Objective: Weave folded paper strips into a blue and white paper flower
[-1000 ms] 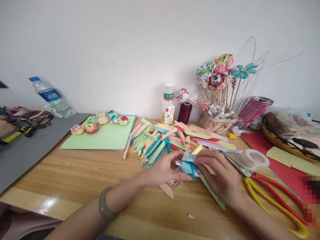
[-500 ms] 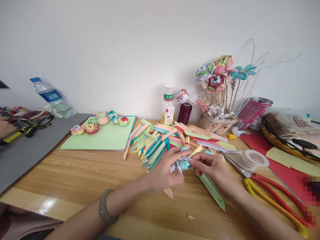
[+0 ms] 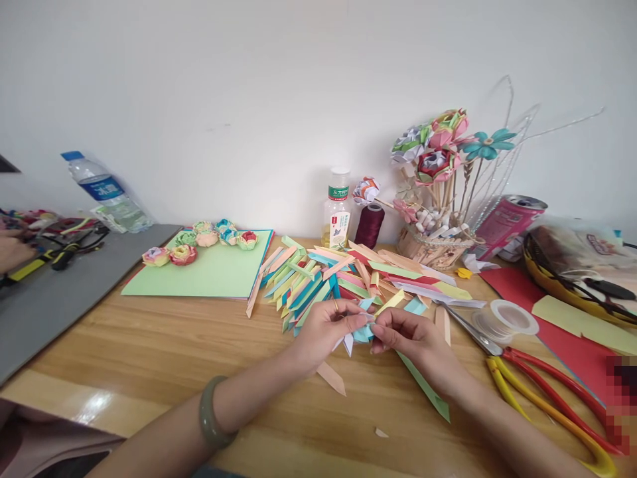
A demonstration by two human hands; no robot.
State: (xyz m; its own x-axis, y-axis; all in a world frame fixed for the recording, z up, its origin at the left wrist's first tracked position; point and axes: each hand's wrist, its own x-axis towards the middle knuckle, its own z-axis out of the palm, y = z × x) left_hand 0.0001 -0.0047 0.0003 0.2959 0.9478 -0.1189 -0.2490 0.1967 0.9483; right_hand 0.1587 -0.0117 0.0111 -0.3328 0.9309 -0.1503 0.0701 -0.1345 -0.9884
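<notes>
Hands pinch folded paper — blue and white.

The tabletop is wood-grained, smooth and glossy, with a bright reflection near its front edge. The folded strips are matt paper; the green sheet is smooth, matt paper. The water bottle is clear, shiny plastic. The scissors combine metal blades with smooth, plastic-looking handles. The basket has a rough, wood-like surface. The bangle is smooth and polished.
</notes>
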